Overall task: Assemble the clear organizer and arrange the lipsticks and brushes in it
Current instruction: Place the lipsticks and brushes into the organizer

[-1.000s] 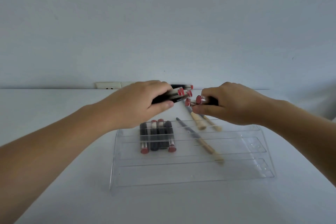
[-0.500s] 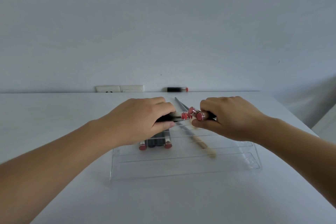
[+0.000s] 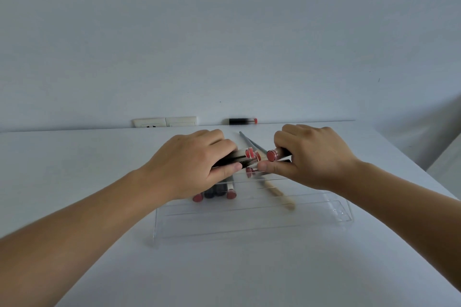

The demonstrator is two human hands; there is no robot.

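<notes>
1. Now my left hand (image 3: 192, 164) grips a bundle of lipsticks (image 3: 233, 161), long axes crosswise, caps rightward.
2. My right hand (image 3: 309, 157) pinches one lipstick (image 3: 275, 154), directly over the clear organizer (image 3: 249, 217).

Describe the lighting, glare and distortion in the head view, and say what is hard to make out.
Head view: flat, bluish, dim light with faint shadows; wide-angle bowing of the table's far edge; the clear organizer shows mainly as thin edge lines; lipsticks between the left hand and right hand look slightly blurred.
</notes>
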